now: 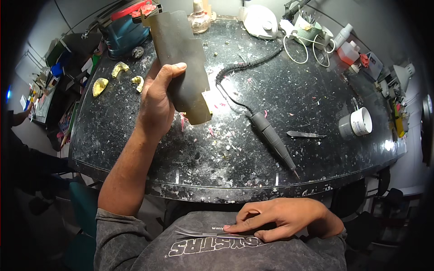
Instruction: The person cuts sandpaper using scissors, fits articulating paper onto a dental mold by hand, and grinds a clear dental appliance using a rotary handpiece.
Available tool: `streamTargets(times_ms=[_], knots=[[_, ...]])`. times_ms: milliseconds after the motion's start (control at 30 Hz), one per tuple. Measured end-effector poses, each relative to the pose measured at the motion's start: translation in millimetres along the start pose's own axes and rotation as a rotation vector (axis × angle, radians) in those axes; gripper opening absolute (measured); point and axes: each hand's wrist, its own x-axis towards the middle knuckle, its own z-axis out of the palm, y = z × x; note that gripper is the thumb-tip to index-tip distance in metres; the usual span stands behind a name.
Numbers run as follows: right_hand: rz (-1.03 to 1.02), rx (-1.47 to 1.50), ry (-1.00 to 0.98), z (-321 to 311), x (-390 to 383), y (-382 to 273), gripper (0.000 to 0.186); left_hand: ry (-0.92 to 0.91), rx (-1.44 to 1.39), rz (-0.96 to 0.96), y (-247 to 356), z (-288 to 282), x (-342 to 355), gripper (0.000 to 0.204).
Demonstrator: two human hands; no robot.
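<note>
My left hand (156, 99), thumb on top, grips a thin, translucent grey-brown sheet (178, 40) with stepped cut edges, tilted upright over the black bench. Against my shirt, below the bench's front edge, my right hand (280, 217) has its fingers curled on slim metal scissors (194, 232). Several yellowish dental casts (100, 86) lie left of the sheet. A grey handpiece (271, 135) with a coiled cord lies to the right of centre, and a scalpel (306, 134) is beside it.
The scrap-strewn bench (217, 171) also bears a teal machine (126, 36), a glass bottle (199, 20), a white dome-shaped device (260, 22), a tool cup (306, 34) and white tubs (360, 121). Another person's hand (25, 113) shows at far left; chairs (79, 212) stand below.
</note>
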Motion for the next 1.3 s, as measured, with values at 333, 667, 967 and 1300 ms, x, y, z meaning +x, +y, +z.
streamTargets(times_ms=[333, 667, 967, 1300], knots=[[-0.113, -0.084, 0.051, -13.1, 6.3, -7.8, 0.056, -0.044, 0.19, 0.093, -1.0, 18.5, 1.1, 0.049], [-0.273, 0.41, 0.323, -71.8, -8.5, -46.8, 0.043, -0.126, 0.147, 0.035, 4.9, 20.4, -4.9, 0.065], [-0.656, -0.073, 0.935, -156.8, 24.1, -49.1, 0.026, -0.366, 0.002, -0.444, 13.6, 15.9, -5.5, 0.083], [-0.701, 0.034, 1.032, -141.0, 39.3, -26.7, 0.025, -0.237, 0.196, -0.318, 10.9, 19.2, -2.1, 0.072]])
